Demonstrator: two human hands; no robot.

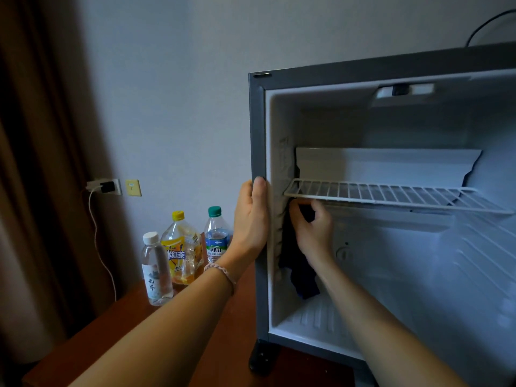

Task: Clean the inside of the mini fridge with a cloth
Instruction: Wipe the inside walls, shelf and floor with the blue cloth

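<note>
The grey mini fridge (258,129) stands open on a wooden table, its white interior facing me. A white wire shelf (391,192) crosses the inside at mid height. My right hand (314,229) is inside, just under the shelf's left end, gripping a dark blue cloth (300,272) against the left inner wall; the cloth hangs down below the hand. My left hand (251,219) holds the fridge's left front edge, thumb on the white door seal, fingers wrapped round the outer side and hidden.
Three bottles stand on the wooden table (134,325) left of the fridge: a clear one with a white cap (156,269), a yellow-capped tea bottle (181,247) and a green-capped water bottle (216,236). A wall socket with a charger (107,187) and a brown curtain (42,163) are at the left.
</note>
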